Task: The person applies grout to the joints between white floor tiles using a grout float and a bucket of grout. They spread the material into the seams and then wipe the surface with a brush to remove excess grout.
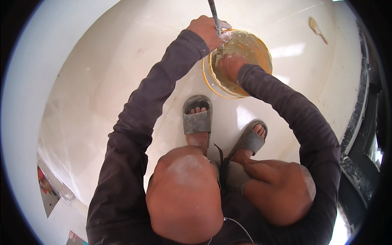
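Observation:
An orange-rimmed bucket (266, 45) with tan, paste-like material (245, 41) coating its inside stands on the pale floor ahead of me. At its far left rim, my left hand (207, 32) is closed around a thin grey rod (214, 14), which rises out of the top of the picture. The rod's lower end runs down into the bucket beside my fingertips. My right hand (232, 66) reaches inside the bucket, its fingers curled close to the left inner wall. Whatever those fingers hold is hidden by the hand and the paste.
A flat brush (315, 27) with a wooden handle lies on the floor at the far right. Both my sandalled feet (197, 116) are planted just in front of the bucket. Dark frame-like pieces (359, 179) line the right edge, and a white curved surface (41, 73) borders the left.

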Available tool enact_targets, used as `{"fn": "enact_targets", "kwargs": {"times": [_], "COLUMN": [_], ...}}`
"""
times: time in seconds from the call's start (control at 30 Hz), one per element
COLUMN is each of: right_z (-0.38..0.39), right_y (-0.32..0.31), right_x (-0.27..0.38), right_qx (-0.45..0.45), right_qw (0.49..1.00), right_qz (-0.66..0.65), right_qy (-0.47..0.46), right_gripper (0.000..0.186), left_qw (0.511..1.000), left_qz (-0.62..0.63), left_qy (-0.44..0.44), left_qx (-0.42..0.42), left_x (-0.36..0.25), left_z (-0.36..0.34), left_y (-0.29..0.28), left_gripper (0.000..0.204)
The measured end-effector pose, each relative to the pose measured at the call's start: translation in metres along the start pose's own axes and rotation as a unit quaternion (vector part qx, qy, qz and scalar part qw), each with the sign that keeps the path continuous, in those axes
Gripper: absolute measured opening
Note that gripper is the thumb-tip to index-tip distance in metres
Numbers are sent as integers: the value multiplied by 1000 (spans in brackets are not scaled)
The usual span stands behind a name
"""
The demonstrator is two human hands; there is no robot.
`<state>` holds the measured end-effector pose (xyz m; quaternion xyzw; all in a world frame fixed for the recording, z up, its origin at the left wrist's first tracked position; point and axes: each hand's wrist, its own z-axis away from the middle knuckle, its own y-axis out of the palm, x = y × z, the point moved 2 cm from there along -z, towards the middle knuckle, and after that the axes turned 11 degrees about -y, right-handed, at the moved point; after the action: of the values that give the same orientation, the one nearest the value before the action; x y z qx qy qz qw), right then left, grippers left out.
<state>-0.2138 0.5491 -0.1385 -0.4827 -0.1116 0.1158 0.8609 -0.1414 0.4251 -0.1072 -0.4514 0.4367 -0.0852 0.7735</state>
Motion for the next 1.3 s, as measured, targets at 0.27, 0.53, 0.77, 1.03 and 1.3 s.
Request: {"fn": "enact_targets", "kwargs": {"times": [0.27, 0.53, 0.77, 1.03, 1.3], "right_z": [9, 55, 132, 233, 295], "right_y": [3, -37, -36, 5, 123], "right_x": [1, -36, -73, -79, -81], "right_qx": [68, -169, -286, -462, -392], "right_qw": [997, 966, 738, 463, 665], "right_qz": [-13, -197, -607, -744, -563], "right_qy": [-35, -2, 70, 136, 294], "right_gripper": [20, 18, 23, 26, 27], "left_qw": [1000, 999, 993, 990, 973], "left_qz": [-5, -37, -17, 48, 167], "left_qy": [-14, -8, 93, 79, -17], "left_qx": [-26, -38, -66, -107, -155], "left_x": [-1, 11, 18, 35, 106], "left_z": [0, -1, -2, 18, 56], "left_y": [-1, 11, 17, 4, -34], "left_gripper": [33, 34, 29, 28, 22]}}
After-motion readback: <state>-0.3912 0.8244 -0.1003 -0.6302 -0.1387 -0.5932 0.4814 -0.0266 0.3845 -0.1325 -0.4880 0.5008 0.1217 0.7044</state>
